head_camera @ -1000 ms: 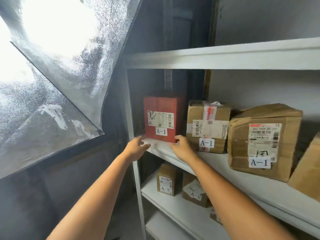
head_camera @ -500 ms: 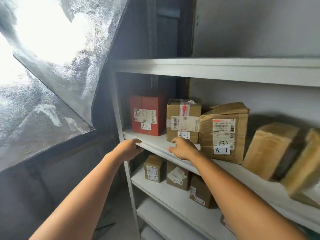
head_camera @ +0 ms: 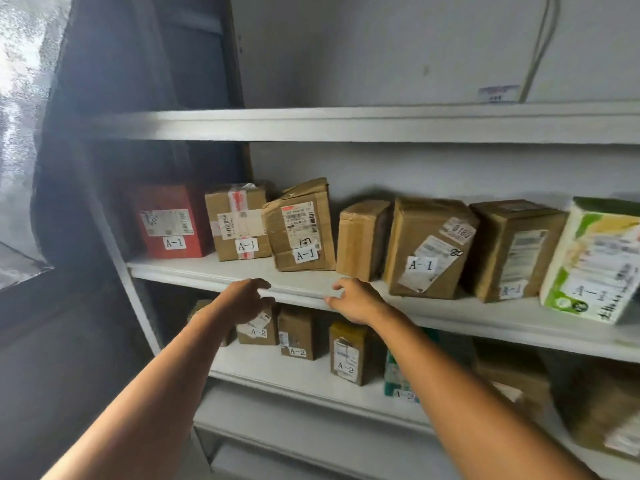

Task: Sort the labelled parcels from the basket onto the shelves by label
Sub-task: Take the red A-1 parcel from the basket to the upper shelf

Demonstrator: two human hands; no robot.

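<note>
A red parcel labelled A-1 stands at the left end of the white middle shelf. Beside it stand several brown A-1 boxes, among them a taped box and a crumpled box. My left hand hovers in front of the shelf's front edge, fingers loosely curled, holding nothing. My right hand is just beside it at the same edge, also empty, fingers relaxed. The shelf below carries parcels labelled A-2. The basket is out of view.
A green-and-white packet stands at the right end of the A-1 row. An upper shelf runs above. A dark frame and a bright window are at the left. More boxes sit at the lower right.
Both hands have come off the red parcel and drawn back to the shelf's edge, empty. The view has swung right, and more A-1 boxes show.
</note>
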